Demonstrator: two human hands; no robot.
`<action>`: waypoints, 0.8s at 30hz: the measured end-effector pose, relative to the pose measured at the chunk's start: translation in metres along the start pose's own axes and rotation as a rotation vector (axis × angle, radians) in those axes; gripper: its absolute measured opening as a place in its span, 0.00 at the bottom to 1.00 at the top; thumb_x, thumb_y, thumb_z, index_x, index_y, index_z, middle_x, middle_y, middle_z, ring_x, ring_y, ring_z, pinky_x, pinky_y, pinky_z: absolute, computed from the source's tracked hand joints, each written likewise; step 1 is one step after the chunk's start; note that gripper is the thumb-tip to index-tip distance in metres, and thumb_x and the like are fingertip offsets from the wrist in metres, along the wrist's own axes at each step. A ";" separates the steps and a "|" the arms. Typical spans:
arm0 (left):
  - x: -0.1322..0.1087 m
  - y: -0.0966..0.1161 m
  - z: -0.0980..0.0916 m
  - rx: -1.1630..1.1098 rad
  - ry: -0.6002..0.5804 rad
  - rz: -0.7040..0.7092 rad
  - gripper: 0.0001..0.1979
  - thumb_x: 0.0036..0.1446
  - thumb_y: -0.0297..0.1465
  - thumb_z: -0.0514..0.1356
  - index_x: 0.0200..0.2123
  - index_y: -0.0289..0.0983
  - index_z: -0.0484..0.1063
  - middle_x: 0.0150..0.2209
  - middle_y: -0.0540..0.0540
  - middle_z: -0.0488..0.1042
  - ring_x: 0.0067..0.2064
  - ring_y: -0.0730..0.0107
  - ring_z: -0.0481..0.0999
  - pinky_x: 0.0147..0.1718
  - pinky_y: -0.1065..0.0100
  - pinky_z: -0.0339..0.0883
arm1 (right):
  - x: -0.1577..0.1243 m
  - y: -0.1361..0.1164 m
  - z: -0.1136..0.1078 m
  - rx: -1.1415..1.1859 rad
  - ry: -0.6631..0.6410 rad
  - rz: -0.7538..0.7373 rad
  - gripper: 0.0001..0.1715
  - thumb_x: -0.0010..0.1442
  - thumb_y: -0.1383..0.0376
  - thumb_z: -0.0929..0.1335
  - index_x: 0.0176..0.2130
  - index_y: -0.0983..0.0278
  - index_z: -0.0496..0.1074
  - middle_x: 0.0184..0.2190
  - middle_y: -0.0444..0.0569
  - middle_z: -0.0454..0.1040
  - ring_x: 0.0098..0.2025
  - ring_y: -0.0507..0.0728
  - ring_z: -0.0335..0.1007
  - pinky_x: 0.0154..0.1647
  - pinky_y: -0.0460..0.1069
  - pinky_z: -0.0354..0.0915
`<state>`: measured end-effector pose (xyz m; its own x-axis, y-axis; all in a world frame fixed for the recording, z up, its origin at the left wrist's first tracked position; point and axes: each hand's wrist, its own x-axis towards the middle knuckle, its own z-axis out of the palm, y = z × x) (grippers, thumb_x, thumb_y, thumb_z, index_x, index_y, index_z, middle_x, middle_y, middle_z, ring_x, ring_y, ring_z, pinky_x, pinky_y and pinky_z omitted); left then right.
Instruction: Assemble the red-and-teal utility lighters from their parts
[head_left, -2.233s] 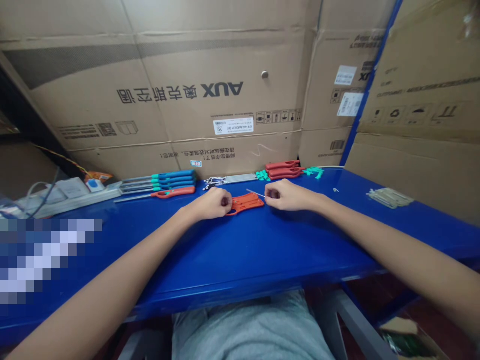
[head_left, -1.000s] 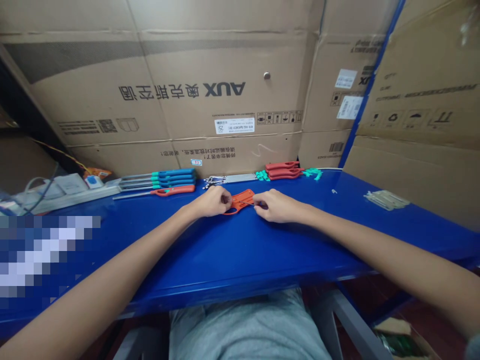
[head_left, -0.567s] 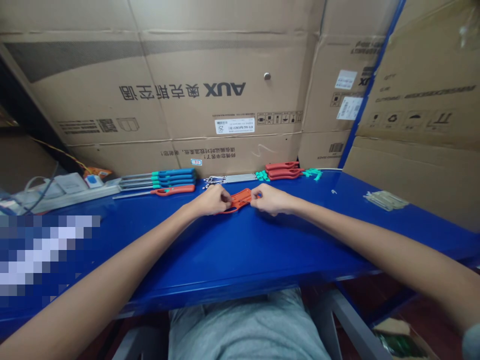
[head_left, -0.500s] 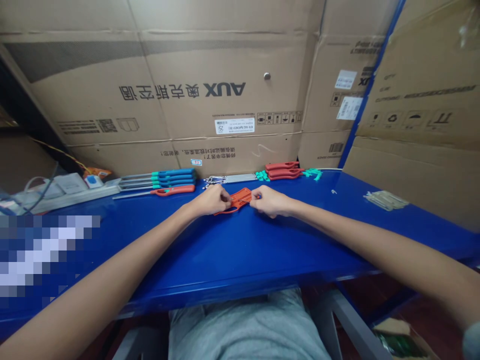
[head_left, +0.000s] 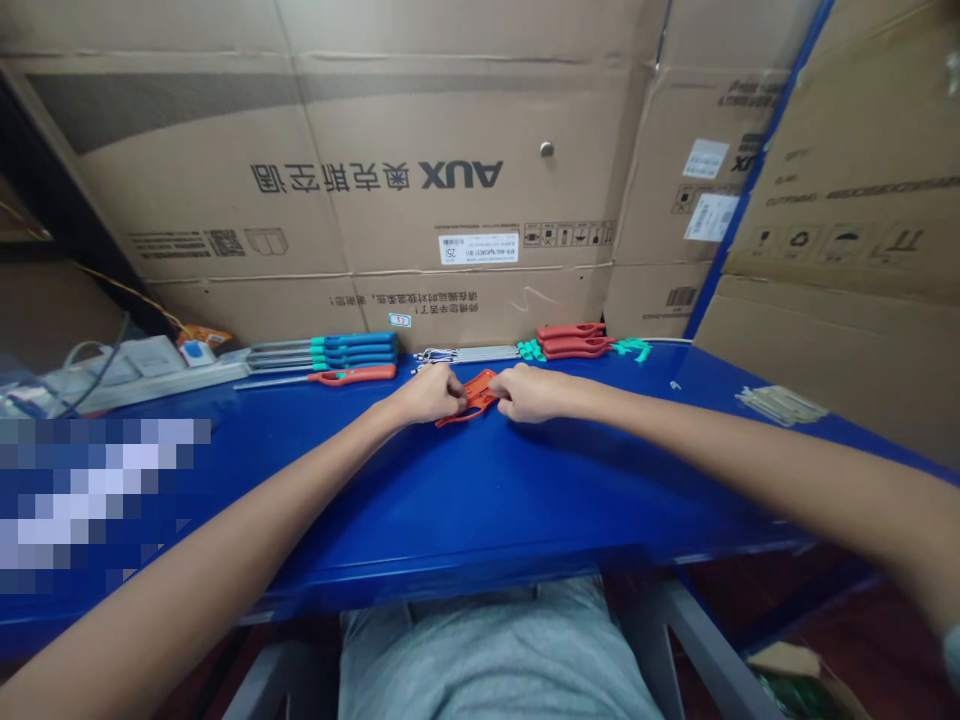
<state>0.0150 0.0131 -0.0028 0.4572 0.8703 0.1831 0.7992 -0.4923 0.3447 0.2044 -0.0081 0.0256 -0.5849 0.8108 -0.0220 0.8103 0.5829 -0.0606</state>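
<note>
An open orange lighter handle shell (head_left: 477,392) lies tilted between my hands over the blue table, its hollow inner side facing up. My left hand (head_left: 431,393) is closed, pinching the shell's left end near the trigger loop. At the shell's right end, my right hand (head_left: 529,392) has its fingers pressed together against the inside; whatever they hold is hidden. Behind my hands lie thin metal lighter tubes with wires (head_left: 480,354), green lighter tips (head_left: 531,350) and a stack of red handle shells (head_left: 574,342).
Blue-handled lighters (head_left: 356,350) and one orange-handled lighter (head_left: 352,375) lie at the back left, beside a white power strip (head_left: 165,376). More green pieces (head_left: 631,348) and a pile of pale strips (head_left: 781,404) lie to the right. Cardboard walls (head_left: 375,120) close off the back and right.
My right fingers have shifted left, further over the shell's right end. My left hand keeps its pinch on the shell. The whole view has turned slightly.
</note>
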 end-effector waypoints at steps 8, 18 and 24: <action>-0.002 0.007 0.000 0.040 0.007 -0.072 0.08 0.42 0.27 0.56 0.20 0.33 0.75 0.15 0.51 0.66 0.21 0.72 0.65 0.21 0.72 0.53 | 0.005 0.028 0.027 0.381 0.120 0.052 0.10 0.55 0.68 0.63 0.24 0.63 0.58 0.20 0.40 0.63 0.22 0.48 0.57 0.24 0.44 0.50; -0.005 0.006 0.001 0.068 0.029 -0.052 0.07 0.44 0.27 0.57 0.23 0.34 0.75 0.21 0.47 0.74 0.25 0.69 0.71 0.23 0.71 0.57 | -0.008 0.030 0.041 0.316 0.289 -0.002 0.08 0.56 0.65 0.65 0.26 0.64 0.68 0.23 0.44 0.71 0.25 0.50 0.61 0.26 0.45 0.50; -0.004 -0.004 -0.002 0.051 -0.019 0.019 0.09 0.45 0.27 0.57 0.29 0.34 0.77 0.26 0.47 0.78 0.28 0.70 0.74 0.26 0.72 0.62 | -0.010 0.045 0.030 0.304 0.451 0.009 0.12 0.61 0.62 0.64 0.31 0.65 0.73 0.24 0.47 0.72 0.26 0.51 0.63 0.28 0.45 0.53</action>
<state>0.0091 0.0115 -0.0032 0.4792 0.8607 0.1719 0.8088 -0.5091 0.2943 0.2452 0.0087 -0.0066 -0.4500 0.7974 0.4021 0.7291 0.5880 -0.3502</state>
